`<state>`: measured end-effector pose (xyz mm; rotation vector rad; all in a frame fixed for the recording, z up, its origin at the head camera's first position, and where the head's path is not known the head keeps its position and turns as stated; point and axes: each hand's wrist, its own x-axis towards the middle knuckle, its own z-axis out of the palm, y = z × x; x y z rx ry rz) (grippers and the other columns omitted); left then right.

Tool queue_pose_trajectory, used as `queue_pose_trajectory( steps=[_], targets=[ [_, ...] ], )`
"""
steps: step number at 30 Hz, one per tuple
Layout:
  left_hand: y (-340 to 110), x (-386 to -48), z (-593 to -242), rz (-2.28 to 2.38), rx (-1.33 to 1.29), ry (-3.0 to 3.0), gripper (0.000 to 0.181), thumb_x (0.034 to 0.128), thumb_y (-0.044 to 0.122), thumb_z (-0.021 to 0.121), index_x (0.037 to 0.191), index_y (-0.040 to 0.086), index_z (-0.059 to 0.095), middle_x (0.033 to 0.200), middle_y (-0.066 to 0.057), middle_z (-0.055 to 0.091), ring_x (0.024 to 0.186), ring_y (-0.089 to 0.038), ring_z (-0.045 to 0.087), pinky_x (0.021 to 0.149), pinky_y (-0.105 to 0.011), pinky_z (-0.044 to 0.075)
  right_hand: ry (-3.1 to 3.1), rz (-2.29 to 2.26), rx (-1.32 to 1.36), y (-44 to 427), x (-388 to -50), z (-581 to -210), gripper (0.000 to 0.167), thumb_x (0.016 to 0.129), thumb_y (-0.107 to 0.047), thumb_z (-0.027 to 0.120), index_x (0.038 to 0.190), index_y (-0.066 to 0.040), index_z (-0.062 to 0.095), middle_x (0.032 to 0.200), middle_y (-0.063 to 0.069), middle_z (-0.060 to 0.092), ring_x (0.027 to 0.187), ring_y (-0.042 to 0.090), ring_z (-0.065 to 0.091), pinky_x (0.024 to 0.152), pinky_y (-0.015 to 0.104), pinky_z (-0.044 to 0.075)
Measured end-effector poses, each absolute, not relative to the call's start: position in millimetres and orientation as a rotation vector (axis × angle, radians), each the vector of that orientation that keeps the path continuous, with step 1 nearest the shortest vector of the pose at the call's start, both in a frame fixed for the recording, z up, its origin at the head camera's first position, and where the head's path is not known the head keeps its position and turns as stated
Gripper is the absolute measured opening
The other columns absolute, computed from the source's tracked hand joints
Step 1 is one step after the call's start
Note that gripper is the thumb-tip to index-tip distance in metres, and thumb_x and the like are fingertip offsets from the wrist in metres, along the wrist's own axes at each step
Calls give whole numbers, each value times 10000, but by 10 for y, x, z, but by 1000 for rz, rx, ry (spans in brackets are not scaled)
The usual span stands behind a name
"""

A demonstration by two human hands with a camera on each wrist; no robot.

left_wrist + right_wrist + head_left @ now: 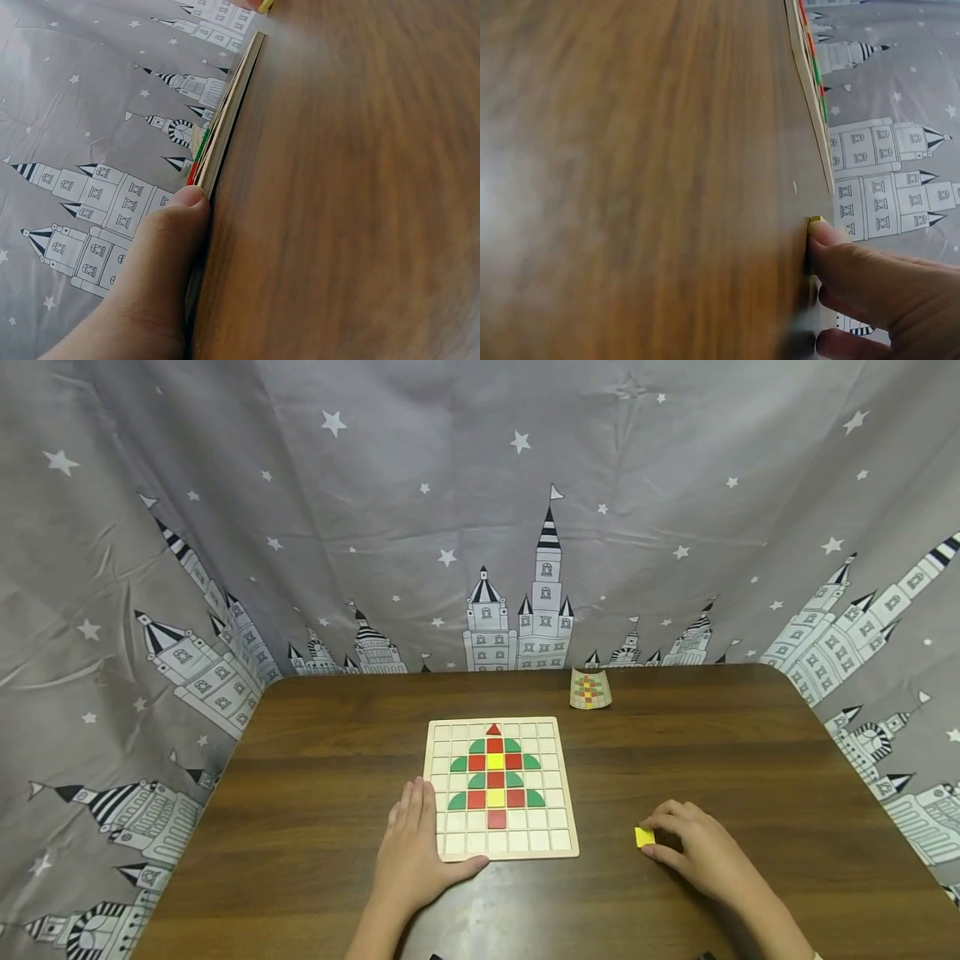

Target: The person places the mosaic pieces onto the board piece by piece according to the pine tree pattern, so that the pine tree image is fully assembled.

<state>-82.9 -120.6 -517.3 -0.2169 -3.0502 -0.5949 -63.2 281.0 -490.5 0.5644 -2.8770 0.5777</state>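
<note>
A pale wooden grid board lies flat on the table, with red, green and yellow pieces set in its cells in a tree-like pattern. My left hand rests against its lower left corner, fingers straight along the left side and thumb along the near edge. In the left wrist view the thumb touches the board's edge. To the right of the board, my right hand pinches a yellow square tile between thumb and fingers, low over the table. Whether the tile touches the tabletop I cannot tell.
A small curled pattern card showing a similar tree design lies at the table's back edge, right of the board. Behind the brown wooden table hangs a grey curtain printed with castles and stars.
</note>
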Motion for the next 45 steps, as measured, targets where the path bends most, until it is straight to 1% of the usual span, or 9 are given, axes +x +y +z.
queue_pose_trajectory(
  steps=[3,8,18,28,31,34,38,41,45],
  targets=[
    [-1211,-826,-5177,-596,-213,-3053,1392,621,925,575,1574,-4,166,1666,-160,138,1548,-338,136,1222,-528,239,-2869,721,578,2767,-660,-4915,243,788,-200,825,983,-267,698,971,-196,657,870,25,605,758,282,561],
    [-1211,-823,-5184,-605,-212,-3056,1380,627,915,582,1575,1,170,1666,-157,139,1548,-336,135,1223,-528,239,-2873,986,603,2623,-729,-4928,202,829,-131,783,992,-225,711,872,-168,661,717,-60,524,615,178,500],
    [-1208,-828,-5173,-603,-219,-3045,1374,631,909,588,1574,0,172,1665,-158,147,1548,-333,139,1224,-527,239,-2861,1258,506,2013,-886,-4869,153,830,-189,792,976,-219,757,794,-152,643,656,-8,513,565,189,472],
    [-1207,-830,-5178,-595,-213,-3053,1383,623,929,566,1574,2,176,1665,-158,145,1548,-334,139,1223,-524,241,-2787,1403,533,1323,-960,-4849,130,814,-226,815,936,-208,774,694,-157,563,562,-11,428,489,171,381],
    [-1208,-832,-5189,-581,-218,-3047,1383,623,938,551,1572,0,186,1663,-160,153,1547,-332,147,1221,-522,247,-2790,1377,588,1180,-952,-4881,137,817,-245,815,946,-212,783,701,-172,572,573,-13,431,518,168,393],
    [-1211,-835,-5192,-573,-224,-3046,1380,627,939,545,1571,-2,188,1663,-159,158,1547,-328,149,1221,-519,248,-2791,1303,626,1087,-940,-4923,139,816,-265,816,949,-234,788,740,-190,624,634,-11,467,596,174,423],
    [-1210,-837,-5181,-574,-225,-3046,1373,632,923,566,1572,-2,184,1662,-160,162,1546,-329,152,1221,-520,248,-2774,1184,654,1038,-923,-4974,140,808,-280,818,941,-260,781,855,-205,704,784,-11,558,744,233,468],
    [-1208,-837,-5169,-578,-221,-3047,1369,632,907,588,1572,-2,182,1661,-163,163,1545,-333,153,1220,-522,249,-2758,1128,672,1033,-913,-4989,144,805,-293,819,937,-266,771,933,-205,712,898,-1,601,828,293,485],
    [-1206,-830,-5157,-585,-222,-3056,1369,635,898,598,1571,-8,177,1660,-169,159,1545,-336,148,1222,-523,244,-2753,1067,701,1043,-910,-4997,151,800,-308,823,932,-251,778,930,-186,663,881,8,585,783,268,485]
  ],
)
